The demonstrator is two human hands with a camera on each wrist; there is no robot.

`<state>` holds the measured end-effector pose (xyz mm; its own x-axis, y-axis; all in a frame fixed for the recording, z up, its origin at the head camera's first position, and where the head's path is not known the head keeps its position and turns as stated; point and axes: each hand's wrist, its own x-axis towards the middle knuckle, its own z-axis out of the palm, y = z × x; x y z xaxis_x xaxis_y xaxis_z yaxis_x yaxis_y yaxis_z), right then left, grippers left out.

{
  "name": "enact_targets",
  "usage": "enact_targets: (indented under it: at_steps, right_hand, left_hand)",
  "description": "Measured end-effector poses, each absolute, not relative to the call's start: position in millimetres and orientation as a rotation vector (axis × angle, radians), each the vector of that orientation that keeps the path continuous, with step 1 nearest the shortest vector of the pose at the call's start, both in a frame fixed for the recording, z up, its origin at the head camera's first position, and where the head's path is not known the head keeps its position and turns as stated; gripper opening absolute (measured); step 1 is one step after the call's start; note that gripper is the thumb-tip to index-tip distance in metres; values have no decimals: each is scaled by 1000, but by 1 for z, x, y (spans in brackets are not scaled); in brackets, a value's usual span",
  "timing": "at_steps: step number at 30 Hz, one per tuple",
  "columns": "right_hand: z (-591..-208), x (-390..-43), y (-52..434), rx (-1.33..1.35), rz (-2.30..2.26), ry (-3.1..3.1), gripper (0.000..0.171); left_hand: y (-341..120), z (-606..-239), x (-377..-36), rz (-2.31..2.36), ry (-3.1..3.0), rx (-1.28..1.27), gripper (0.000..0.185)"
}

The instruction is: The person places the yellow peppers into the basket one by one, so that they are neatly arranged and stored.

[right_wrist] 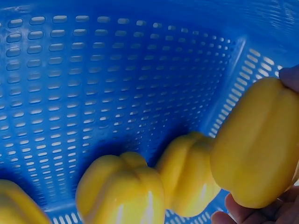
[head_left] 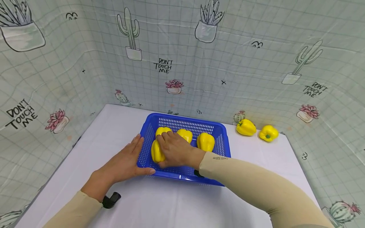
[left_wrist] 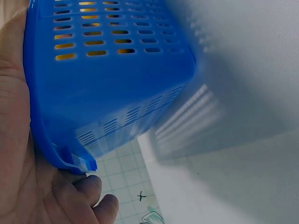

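A blue perforated plastic basket (head_left: 186, 118) stands on the white-covered table. In it, my right hand (head_left: 175, 150) grips a yellow bell pepper (head_left: 156, 152) near the left wall; the right wrist view shows the same pepper (right_wrist: 257, 144) between thumb and fingers. Three more yellow peppers lie inside: one at the back left (head_left: 163, 130), one in the middle (head_left: 185, 135) and one to the right (head_left: 206, 142). My left hand (head_left: 122, 163) rests along the basket's left rim, fingers extended, with the thumb over the front corner. Against the left palm lies the basket's outer wall (left_wrist: 112, 88).
Two further yellow peppers, a left one (head_left: 246, 127) and a right one (head_left: 268, 133), lie on the table right of the basket, close to the back. A cloth wall (head_left: 194, 57) printed with cacti encloses the table (head_left: 159, 202) at the back and sides.
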<state>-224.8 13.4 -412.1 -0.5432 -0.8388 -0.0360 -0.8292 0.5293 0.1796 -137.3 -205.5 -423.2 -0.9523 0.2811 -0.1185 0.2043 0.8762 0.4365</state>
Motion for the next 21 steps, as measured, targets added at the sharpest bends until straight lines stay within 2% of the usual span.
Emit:
enact_targets:
  at_steps: [12, 21]
  right_hand:
    - [-423, -222, -3, 1516, -445, -2678, 79]
    - [-431, -221, -12, 1531, -544, -2652, 80]
  left_hand:
    - [-207, -424, -137, 644, 2870, 396, 128]
    - [-207, -424, -138, 635, 2858, 367, 129]
